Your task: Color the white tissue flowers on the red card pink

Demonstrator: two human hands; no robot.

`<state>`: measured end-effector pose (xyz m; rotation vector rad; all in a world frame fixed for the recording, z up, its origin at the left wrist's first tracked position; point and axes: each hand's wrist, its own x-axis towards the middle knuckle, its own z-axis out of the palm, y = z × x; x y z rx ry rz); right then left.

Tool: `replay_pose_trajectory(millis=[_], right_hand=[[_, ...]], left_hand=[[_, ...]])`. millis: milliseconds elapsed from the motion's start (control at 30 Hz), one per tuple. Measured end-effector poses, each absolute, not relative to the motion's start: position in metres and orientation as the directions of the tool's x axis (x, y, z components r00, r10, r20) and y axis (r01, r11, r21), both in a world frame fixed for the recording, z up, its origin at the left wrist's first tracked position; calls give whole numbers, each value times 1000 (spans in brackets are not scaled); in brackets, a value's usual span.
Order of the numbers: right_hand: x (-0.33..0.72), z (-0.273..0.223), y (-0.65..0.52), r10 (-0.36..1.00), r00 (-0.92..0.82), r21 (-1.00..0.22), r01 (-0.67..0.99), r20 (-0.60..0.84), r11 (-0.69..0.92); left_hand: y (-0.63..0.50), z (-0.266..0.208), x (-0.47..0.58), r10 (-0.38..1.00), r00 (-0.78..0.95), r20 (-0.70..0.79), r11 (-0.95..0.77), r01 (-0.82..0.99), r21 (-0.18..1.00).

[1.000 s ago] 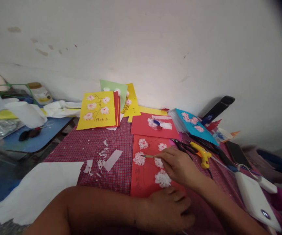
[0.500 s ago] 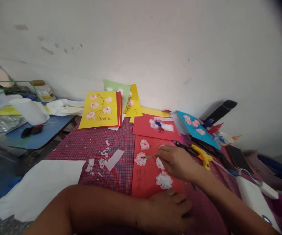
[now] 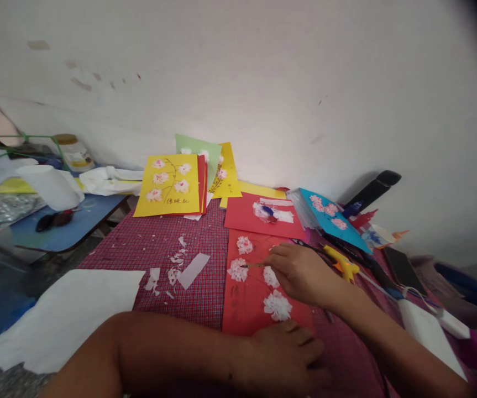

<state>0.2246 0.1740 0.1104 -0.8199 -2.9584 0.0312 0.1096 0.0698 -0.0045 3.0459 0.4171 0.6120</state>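
Note:
A red card with several white-and-pink paper flowers and dark handwriting lies on the cloth. My right hand pinches a slim paintbrush above it. The dark tip of the brush meets the middle-left flower, where pink specks show. Below, my left hand rests flat on the card's near end, fingers a little spread. A plainer white flower sits just beyond those fingers. Part of another flower is hidden behind my right hand.
Yellow flower cards lean at the back. A second red card carries a paint-smeared dish. To the right are a yellow glue gun, scissors and a blue card. Paper scraps and a white sheet lie left.
Almost nothing differs. My right hand and the brush have shifted very slightly, with the tip still at the same flower. My left hand stays in place.

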Motion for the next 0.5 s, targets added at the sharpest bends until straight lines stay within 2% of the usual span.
replay_pose_trajectory(millis=[367,500], right_hand=[[213,117,168,511,-859,-18,511,-16,859],[216,118,168,520,-854,-34,520,-5,854]], left_hand=[[71,-10,111,249,877,410,-967,248,55],[71,-8,110,249,884,396,-968,242,68]])
